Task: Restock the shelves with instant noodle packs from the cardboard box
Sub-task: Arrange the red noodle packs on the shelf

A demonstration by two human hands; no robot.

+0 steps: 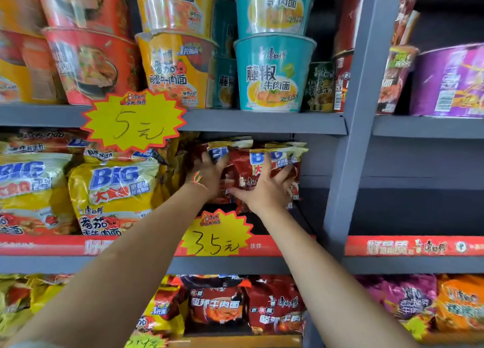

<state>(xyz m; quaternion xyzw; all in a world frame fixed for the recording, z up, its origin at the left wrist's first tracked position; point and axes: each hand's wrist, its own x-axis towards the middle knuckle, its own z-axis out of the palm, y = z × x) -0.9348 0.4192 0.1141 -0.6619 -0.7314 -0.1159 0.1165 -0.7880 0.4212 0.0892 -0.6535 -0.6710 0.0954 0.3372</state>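
I am pressing both grips, left hand (pixel 209 175) and right hand (pixel 264 188), fingers spread flat, against the dark red crinkly plastic noodle packs (pixel 259 164) on the grey metal middle shelf (pixel 262 265). The packs are standing upright just beyond my palms, so I am judging that the coming push goes straight toward the far back, with the right hand covering more of them.
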